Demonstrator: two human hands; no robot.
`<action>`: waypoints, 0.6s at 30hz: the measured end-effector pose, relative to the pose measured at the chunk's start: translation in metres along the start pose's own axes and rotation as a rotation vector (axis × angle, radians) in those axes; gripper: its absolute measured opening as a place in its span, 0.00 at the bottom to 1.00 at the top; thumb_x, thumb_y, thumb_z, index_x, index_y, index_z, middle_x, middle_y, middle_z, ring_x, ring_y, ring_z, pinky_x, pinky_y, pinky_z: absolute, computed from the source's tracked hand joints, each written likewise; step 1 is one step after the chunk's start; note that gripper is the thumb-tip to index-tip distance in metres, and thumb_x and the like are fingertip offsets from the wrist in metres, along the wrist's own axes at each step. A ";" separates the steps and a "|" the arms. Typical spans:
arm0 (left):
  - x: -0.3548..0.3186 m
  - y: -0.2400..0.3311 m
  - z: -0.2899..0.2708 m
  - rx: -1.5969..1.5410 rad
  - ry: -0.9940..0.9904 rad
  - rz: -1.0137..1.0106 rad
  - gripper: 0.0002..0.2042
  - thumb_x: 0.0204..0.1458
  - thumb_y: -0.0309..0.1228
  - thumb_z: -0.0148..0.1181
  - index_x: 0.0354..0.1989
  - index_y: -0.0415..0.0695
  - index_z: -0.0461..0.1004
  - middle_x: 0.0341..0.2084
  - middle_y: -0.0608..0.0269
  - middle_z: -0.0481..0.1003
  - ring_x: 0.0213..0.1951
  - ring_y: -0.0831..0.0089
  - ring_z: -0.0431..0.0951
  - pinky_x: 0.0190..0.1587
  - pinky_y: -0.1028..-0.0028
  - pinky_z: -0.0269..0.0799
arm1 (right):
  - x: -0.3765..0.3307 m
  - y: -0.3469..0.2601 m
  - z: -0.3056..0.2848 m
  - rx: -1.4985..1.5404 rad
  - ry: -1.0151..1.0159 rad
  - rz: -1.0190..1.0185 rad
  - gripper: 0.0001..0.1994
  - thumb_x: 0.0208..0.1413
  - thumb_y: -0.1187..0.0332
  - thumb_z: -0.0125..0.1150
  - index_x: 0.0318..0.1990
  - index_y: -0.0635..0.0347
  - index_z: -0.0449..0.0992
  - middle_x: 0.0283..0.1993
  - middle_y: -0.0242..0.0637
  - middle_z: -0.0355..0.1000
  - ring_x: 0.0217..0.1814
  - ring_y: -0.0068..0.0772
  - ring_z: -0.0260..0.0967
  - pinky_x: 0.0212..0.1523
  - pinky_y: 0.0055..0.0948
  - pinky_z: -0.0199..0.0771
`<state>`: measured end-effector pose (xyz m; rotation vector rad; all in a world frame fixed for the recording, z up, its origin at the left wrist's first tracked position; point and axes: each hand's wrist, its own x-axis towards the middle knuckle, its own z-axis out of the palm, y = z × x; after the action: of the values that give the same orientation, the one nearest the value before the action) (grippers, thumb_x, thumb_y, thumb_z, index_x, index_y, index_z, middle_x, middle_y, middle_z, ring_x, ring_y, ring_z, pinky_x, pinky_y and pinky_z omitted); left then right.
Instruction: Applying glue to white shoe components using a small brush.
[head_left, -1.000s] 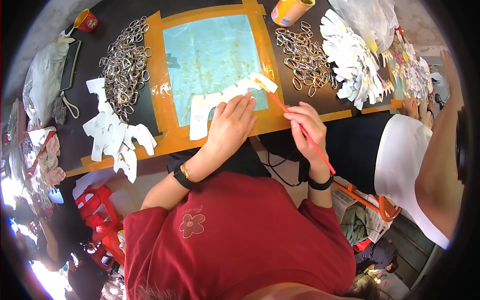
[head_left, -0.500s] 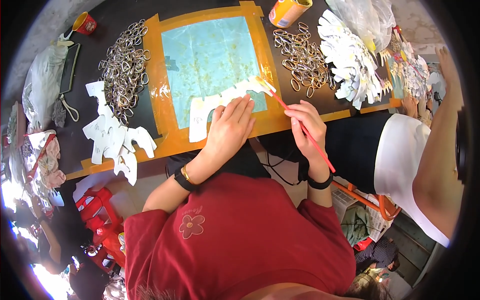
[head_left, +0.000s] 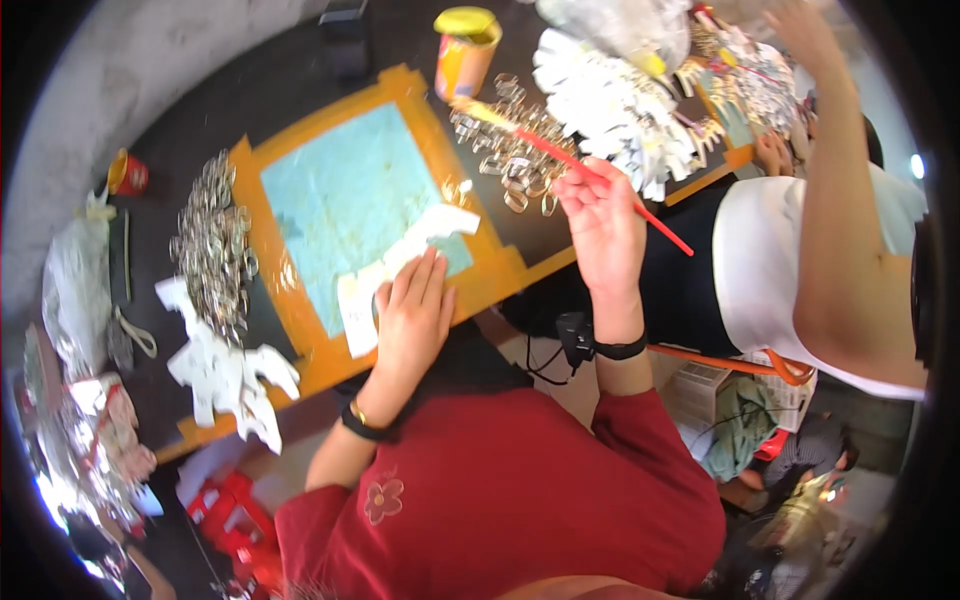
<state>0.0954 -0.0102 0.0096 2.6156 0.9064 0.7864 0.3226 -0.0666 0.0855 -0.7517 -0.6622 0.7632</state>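
Observation:
My left hand lies flat on a curved white cut-out piece, fingers stretched out and holding it down. Beneath the piece is a pale blue sheet, framed by orange-brown tape on the dark table. My right hand is closed around the handle of a red paintbrush, raised off the piece. Its pale bristles point up and left, near the mouth of an orange-yellow can; whether they touch it I cannot tell.
Metal rings lie in a left heap and a right heap. Loose white cut-outs sit at left, a fanned pile beyond the right heap. A small red cup and plastic bag stand far left. Another person's arm is at right.
The brush has lifted from the white piece and swung up toward the can. My left hand stays on the piece. The whole view has shifted and tilted.

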 end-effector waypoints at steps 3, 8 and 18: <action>-0.003 -0.001 0.010 0.018 0.012 0.019 0.19 0.51 0.29 0.62 0.52 0.38 0.74 0.53 0.56 0.74 0.54 0.64 0.72 0.52 0.65 0.62 | 0.029 -0.010 0.030 -0.342 -0.119 -0.250 0.17 0.69 0.64 0.45 0.52 0.72 0.71 0.45 0.49 0.75 0.46 0.35 0.73 0.54 0.34 0.71; -0.007 0.004 0.002 0.030 0.006 0.030 0.18 0.51 0.29 0.62 0.51 0.38 0.75 0.52 0.56 0.75 0.54 0.64 0.73 0.51 0.64 0.63 | 0.075 -0.014 0.053 -0.387 -0.131 -0.294 0.15 0.68 0.67 0.48 0.51 0.73 0.72 0.44 0.48 0.75 0.46 0.32 0.72 0.51 0.31 0.71; -0.003 0.006 -0.001 0.017 -0.027 0.030 0.18 0.53 0.30 0.60 0.53 0.38 0.74 0.53 0.55 0.74 0.55 0.63 0.72 0.54 0.63 0.60 | 0.119 -0.019 0.041 -0.324 -0.025 -0.327 0.16 0.67 0.63 0.51 0.47 0.70 0.75 0.41 0.42 0.76 0.43 0.27 0.75 0.47 0.28 0.75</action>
<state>0.0957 -0.0169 0.0112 2.6536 0.8717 0.7518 0.3645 0.0326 0.1525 -0.9007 -0.9186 0.3686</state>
